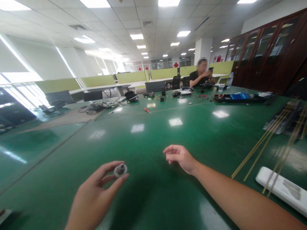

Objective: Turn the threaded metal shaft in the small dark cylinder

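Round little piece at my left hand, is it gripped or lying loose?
Gripped: the left hand has the round piece pinched between its thumb and fingertips.

Landmark: red screwdriver [147, 110], lying on the green table [153, 134].
Left hand [97, 187]: nearer the camera than the screwdriver, to its left; fingers pinch a small round part [120, 170] above the table.
Right hand [181, 158]: nearer the camera than the screwdriver, to its right; fingers loosely curled.
Thin rods [261, 142]: right of the screwdriver, some crossing a white case [284, 195].
Co-worker [195, 78]: beyond the screwdriver, to its right.
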The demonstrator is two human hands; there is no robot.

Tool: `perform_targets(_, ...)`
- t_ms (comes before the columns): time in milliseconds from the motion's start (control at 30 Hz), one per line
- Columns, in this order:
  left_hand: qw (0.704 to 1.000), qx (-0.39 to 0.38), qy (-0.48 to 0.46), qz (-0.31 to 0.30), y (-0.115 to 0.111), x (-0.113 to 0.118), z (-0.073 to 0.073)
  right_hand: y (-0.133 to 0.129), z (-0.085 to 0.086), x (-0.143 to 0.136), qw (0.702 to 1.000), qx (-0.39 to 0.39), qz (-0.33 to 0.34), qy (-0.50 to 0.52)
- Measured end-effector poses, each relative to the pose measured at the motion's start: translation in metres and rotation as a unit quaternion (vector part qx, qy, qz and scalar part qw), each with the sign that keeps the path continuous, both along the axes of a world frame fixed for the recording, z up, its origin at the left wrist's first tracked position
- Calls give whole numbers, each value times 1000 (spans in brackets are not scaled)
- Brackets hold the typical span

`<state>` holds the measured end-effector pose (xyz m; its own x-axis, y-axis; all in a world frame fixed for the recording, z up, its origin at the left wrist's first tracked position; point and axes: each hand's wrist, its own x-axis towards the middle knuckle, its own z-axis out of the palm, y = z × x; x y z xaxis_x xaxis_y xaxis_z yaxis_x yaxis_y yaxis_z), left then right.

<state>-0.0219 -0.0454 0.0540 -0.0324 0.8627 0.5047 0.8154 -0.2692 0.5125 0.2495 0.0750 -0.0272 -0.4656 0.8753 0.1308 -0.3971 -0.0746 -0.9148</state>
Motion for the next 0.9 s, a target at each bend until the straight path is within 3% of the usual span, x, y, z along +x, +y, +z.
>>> perform_targets(133,991,-22,-2,-130,44,48,-12,-2,-1,-2,996,68,-39,-53)
perform_targets(233,983,-12,24,-183,60,62,-31,-9,0,-5,976,143,-49,-159)
perform_targets(333,981,7,11,-191,65,61,-49,-15,2,-6,953,198,-65,-220)
perform_targets(433,981,18,-1,-193,64,57,-58,-18,4,-6,929,247,-82,-263)
perform_targets(733,978,6,-23,-205,63,58,-63,-22,8,-4,907,283,-98,-296)
perform_targets(900,978,1,-36,-205,63,60,-62,-22,7,-4,909,275,-97,-298)
